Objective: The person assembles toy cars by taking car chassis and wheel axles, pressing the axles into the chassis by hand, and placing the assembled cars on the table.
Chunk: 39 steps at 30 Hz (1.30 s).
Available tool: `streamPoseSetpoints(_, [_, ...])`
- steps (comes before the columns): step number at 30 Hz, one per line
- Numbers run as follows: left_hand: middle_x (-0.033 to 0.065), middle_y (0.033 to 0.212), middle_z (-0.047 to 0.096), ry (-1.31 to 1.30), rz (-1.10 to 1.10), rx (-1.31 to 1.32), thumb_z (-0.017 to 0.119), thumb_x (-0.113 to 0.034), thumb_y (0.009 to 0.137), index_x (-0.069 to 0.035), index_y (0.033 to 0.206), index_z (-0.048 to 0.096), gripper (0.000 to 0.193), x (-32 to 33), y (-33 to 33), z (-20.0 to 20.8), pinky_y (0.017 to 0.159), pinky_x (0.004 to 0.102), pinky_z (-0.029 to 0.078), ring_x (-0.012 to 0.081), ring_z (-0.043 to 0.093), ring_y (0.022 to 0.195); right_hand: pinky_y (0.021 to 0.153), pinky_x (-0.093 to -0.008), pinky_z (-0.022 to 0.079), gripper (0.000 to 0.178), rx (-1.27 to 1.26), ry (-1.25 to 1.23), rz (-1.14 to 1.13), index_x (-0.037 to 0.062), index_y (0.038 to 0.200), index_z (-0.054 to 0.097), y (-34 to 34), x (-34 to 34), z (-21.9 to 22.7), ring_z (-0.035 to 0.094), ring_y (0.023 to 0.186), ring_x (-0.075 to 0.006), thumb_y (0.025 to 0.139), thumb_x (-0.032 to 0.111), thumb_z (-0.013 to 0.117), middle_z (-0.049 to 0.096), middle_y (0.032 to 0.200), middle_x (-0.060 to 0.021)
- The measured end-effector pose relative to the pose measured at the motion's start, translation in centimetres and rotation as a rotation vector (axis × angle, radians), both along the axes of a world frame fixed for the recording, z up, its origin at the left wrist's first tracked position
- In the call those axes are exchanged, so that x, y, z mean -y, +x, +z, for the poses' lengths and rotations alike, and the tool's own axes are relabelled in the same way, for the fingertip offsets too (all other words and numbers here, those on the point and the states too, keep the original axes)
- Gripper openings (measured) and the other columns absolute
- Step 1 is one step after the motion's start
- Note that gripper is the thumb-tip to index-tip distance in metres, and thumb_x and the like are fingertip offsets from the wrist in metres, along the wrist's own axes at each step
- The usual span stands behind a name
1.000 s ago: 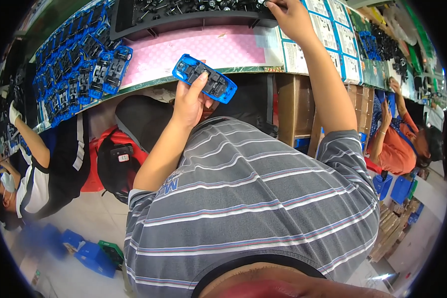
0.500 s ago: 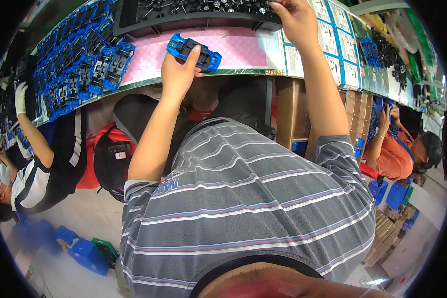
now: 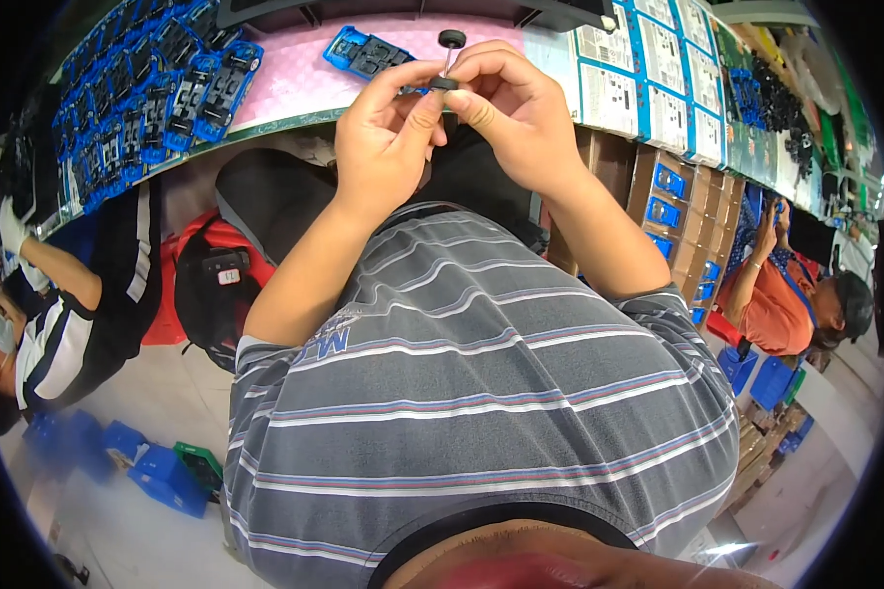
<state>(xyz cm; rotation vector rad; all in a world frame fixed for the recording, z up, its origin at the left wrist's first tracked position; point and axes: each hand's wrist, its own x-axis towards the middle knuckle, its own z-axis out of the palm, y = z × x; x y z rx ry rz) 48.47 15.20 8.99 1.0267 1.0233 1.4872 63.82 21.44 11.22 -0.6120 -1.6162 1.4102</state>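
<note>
Light: bright, diffuse | Glare: white streak, lower right | Blur: haze softens leftmost blue plastic bins (image 3: 67, 439) | Distortion: edges bend rimward

Lettering (image 3: 326, 344) on grey shirt (image 3: 491, 393), number on tag (image 3: 228, 277)

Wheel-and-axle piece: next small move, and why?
I'd probably ease the lower wheel straight along the axle: fingertips of the left hand and right hand meet at it, the upper wheel stands free, and full seating can't be confirmed. The blue chassis could wait.
</note>
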Motion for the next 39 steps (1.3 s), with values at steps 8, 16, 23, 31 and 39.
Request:
streamPoseSetpoints(8, [0.0069,0.096,0.065,0.111,0.038,-0.105,0.067,0.0,0.092,0.002,0.109,0.064,0.017,1.2,-1.4,1.5,0.055,0.0188,0.048,0.0085,0.064,0.071,0.071,-0.025,0.051,0.011,0.135,0.091,-0.033,-0.0042,0.093,0.066,-0.1,1.1,1.8,0.061,0.081,-0.011,0.086,0.001,0.073,0.062,0.094,-0.0054])
streamPoseSetpoints(16, [0.0074,0.099,0.063,0.145,0.045,0.007,0.065,0.002,0.092,0.002,0.106,0.062,0.014,1.9,-0.7,1.3,0.056,0.0188,0.049,0.0086,0.063,0.071,0.067,-0.0249,0.05,0.005,-0.096,-0.332,0.142,-0.0039,0.088,0.066,0.3,1.2,0.7,0.061,0.073,-0.0118,0.086,-0.002,0.071,0.063,0.087,-0.0062])
streamPoseSetpoints(23, [0.005,0.088,0.065,0.058,0.016,0.059,0.066,0.001,0.093,0.002,0.104,0.063,0.012,2.3,-0.9,1.3,0.056,0.0181,0.048,0.0063,0.061,0.071,0.067,-0.0229,0.048,0.012,0.019,-0.23,0.041,-0.0024,0.093,0.067,0.1,1.8,1.0,0.058,0.072,-0.0089,0.088,0.007,0.073,0.062,0.087,-0.0035])
streamPoseSetpoints(31, [0.005,0.085,0.065,0.162,0.149,-0.27,0.068,0.004,0.089,0.005,0.097,0.067,0.009,2.4,-1.0,1.1,0.058,0.0198,0.049,0.0078,0.063,0.067,0.064,-0.0227,0.047,0.017,0.183,0.112,0.004,0.0004,0.092,0.068,0.5,1.7,0.5,0.059,0.073,-0.0084,0.085,0.013,0.078,0.062,0.085,-0.0034])
streamPoseSetpoints(39, [0.0073,0.085,0.065,0.213,0.117,-0.487,0.071,0.005,0.084,0.003,0.095,0.069,0.011,3.0,-1.1,1.4,0.054,0.0208,0.049,0.0098,0.064,0.065,0.06,-0.0227,0.047,0.012,0.119,-0.081,0.072,-0.001,0.087,0.067,0.6,2.1,0.0,0.059,0.07,-0.0079,0.085,0.006,0.076,0.064,0.084,-0.0019])
